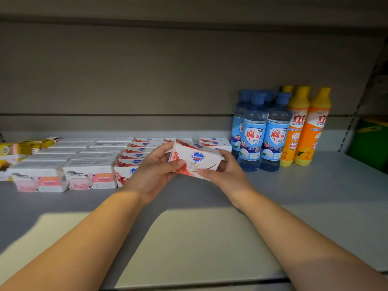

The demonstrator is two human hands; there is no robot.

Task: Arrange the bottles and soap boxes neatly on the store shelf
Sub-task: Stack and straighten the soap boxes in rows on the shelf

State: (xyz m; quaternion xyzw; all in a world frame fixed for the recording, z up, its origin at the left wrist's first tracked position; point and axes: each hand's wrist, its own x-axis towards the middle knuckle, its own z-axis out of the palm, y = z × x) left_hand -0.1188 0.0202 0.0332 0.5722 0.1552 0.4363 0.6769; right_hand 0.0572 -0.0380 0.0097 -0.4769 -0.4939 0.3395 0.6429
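Note:
A white and red Safeguard soap box (196, 159) is held tilted above the grey shelf (294, 196). My left hand (153, 173) grips its left end and my right hand (224, 171) grips its right end, thumbs on the front face. Behind it stand rows of matching red and white soap boxes (139, 153), with more at the back right (214, 142). To the left are two rows of white and pink soap boxes (90, 174). Blue dish-liquid bottles (254, 133) and orange ones with yellow caps (304, 127) stand at the right.
Yellow packets (19, 149) lie at the far left of the shelf. A green box (371, 139) sits beyond the perforated upright on the right. The shelf's back panel rises behind the goods, and the front edge runs below my forearms.

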